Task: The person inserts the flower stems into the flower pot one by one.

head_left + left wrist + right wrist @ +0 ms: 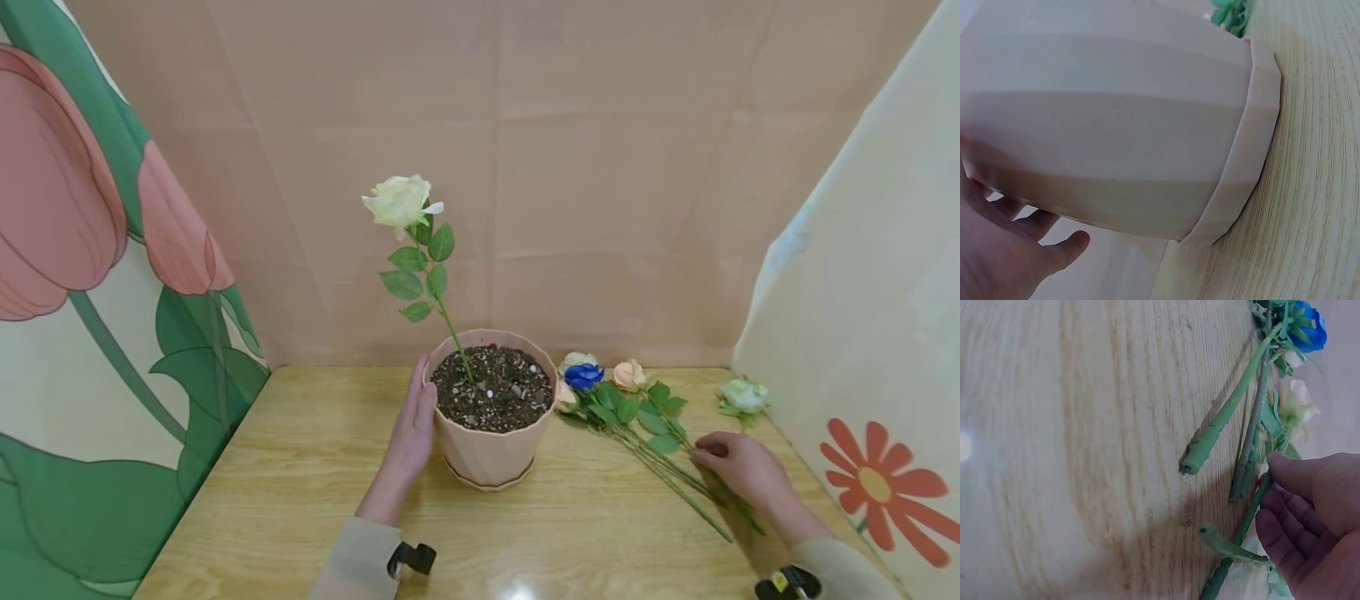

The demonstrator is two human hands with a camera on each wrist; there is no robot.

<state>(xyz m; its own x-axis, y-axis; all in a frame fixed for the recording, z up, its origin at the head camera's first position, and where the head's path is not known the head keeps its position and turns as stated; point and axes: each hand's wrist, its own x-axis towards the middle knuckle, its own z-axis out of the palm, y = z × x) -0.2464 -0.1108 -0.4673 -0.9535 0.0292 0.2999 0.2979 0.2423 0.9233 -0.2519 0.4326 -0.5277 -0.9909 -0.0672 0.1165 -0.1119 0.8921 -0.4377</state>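
A pink faceted flower pot (487,454) filled with dark soil (502,400) stands on its saucer (491,483). One white rose (400,202) rises from the soil, its leafy stem leaning left. My left hand (411,425) rests against the pot's left side near the rim; in the left wrist view its thumb (1069,250) is apart from the wall. On the right, my right hand (742,471) pinches a green stem (1254,509) between thumb and fingers, low over the table. That stem runs up toward a peach rose (628,375).
Beside the pot lie a blue rose (583,376) and other pale roses, their stems pointing toward the front right. A whitish-green flower (744,395) lies near the right wall panel (862,317). A pink backdrop (600,208) closes off the wooden table's (285,500) far edge.
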